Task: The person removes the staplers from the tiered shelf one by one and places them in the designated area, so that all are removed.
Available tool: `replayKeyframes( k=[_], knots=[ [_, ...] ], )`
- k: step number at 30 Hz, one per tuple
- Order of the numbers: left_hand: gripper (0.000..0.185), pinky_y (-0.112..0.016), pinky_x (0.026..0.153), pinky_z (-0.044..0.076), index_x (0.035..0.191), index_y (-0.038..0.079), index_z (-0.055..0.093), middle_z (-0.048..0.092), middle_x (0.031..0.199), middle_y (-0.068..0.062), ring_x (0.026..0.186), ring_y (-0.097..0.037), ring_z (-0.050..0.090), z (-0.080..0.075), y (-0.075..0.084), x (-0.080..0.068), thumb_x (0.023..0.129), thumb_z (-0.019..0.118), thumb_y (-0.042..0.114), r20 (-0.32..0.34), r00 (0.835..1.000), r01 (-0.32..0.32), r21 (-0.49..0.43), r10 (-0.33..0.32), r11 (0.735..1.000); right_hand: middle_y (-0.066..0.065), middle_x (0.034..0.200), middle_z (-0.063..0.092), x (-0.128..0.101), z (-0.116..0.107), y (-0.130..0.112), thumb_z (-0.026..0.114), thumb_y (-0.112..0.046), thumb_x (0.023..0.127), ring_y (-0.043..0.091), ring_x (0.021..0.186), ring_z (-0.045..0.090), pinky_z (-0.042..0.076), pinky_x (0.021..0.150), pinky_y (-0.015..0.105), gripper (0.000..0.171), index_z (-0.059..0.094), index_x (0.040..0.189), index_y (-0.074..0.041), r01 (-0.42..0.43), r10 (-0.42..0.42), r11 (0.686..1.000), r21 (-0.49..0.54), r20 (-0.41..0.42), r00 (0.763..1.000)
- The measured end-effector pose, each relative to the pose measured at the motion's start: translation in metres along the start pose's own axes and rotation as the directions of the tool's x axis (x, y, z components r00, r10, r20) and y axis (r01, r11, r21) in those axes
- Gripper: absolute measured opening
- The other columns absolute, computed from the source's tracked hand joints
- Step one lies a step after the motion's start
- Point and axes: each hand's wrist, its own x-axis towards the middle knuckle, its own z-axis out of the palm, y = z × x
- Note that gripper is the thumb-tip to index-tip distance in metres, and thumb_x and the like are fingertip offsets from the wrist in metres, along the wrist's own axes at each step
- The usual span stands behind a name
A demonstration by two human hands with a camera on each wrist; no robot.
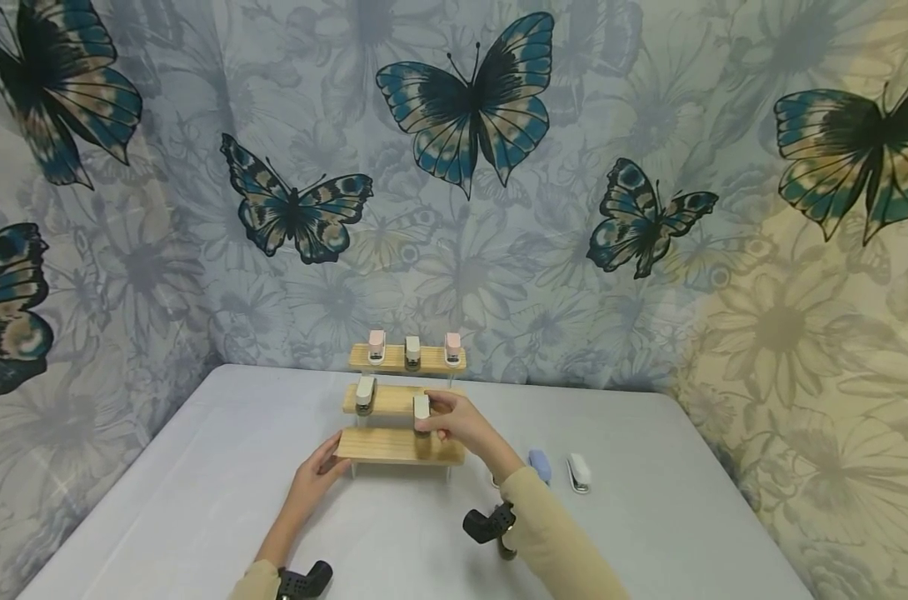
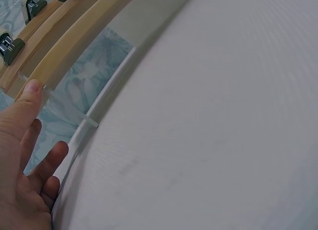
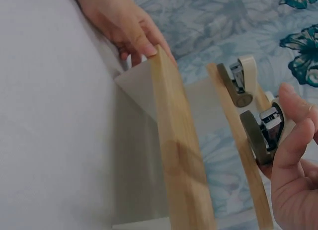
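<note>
Wooden steps make a little stand (image 1: pixel 398 446) in the middle of the table (image 1: pixel 199 500). On its middle step the right hand (image 1: pixel 454 421) pinches a small white stapler (image 1: pixel 421 407), fingers (image 3: pixel 293 140) curled round it. The stapler looks light, hard and smooth, so it may slip; its two long sides seem the best place to hold. The left hand (image 1: pixel 321 473) rests on the left end of the stand's bottom step, fingers straight. Another stapler (image 1: pixel 365 393) sits on the same step, left of the held one, close enough to bump. Three staplers (image 1: pixel 412 350) stand on the top step behind. To the right of the stand, a blue stapler (image 1: pixel 540 463) and a white stapler (image 1: pixel 578 472) lie on the table.
</note>
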Motion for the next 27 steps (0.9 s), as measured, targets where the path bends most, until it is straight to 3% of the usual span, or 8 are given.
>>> replayKeyframes(
  k=[5,12,19,27],
  knots=[
    [0.054,-0.031,0.078,0.037,0.115,0.025,0.039,0.039,0.115,0.008,0.091,-0.01,0.044,-0.003,-0.003,0.003,0.067,0.057,0.041,-0.013,1.0,0.012,-0.013,-0.012,1.0,0.011,0.117,0.035,-0.002,-0.002,0.0,0.07,-0.016,0.057,0.009,0.037,0.036,0.037,0.036,0.021,0.072,0.035,0.119,-0.008,0.003,-0.003,0.999,-0.034,-0.002,1.0],
    [0.053,-0.03,0.079,0.036,0.117,0.022,0.037,0.036,0.118,0.002,0.094,-0.014,0.043,-0.005,-0.001,0.0,0.07,0.055,0.036,0.027,0.998,-0.057,-0.001,0.057,0.998,0.014,0.123,0.025,-0.019,-0.011,0.004,0.068,-0.019,0.06,0.01,0.036,0.033,0.037,0.036,0.024,0.07,0.034,0.119,-0.008,-0.001,0.001,0.999,-0.035,0.018,1.0],
    [0.051,-0.029,0.078,0.037,0.115,0.025,0.039,0.039,0.115,0.005,0.092,-0.012,0.044,-0.003,-0.002,0.001,0.068,0.057,0.037,-0.011,0.999,-0.052,-0.002,0.052,0.999,0.016,0.122,0.026,-0.039,-0.019,0.002,0.066,-0.018,0.062,0.009,0.035,0.032,0.034,0.033,0.021,0.067,0.034,0.12,-0.009,0.063,-0.063,0.998,-0.01,0.043,0.997],
    [0.051,-0.026,0.075,0.039,0.114,0.025,0.04,0.041,0.113,0.007,0.087,-0.009,0.046,-0.001,-0.003,0.001,0.068,0.056,0.04,-0.008,1.0,-0.001,-0.012,0.001,1.0,0.014,0.122,0.026,-0.071,-0.028,0.0,0.063,-0.013,0.066,0.01,0.035,0.032,0.034,0.035,0.023,0.062,0.033,0.121,-0.011,0.063,-0.064,0.997,0.037,0.039,0.997]
  ],
)
